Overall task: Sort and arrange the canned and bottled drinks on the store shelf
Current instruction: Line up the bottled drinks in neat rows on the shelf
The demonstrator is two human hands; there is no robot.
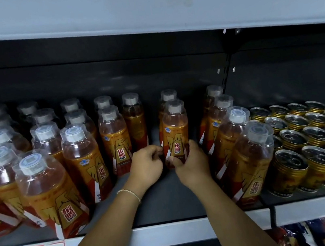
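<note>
Okay, right hand (191, 160) gripped a bottle (176, 129) low down on the shelf (170, 202); left hand (147, 165) pinched that bottle's left edge; cans (312, 133) stood well right of it.

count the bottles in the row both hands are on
2: the front bottle, held by the left hand and right hand, and the rear bottle directly behind it. Another could be hidden behind those.
</note>
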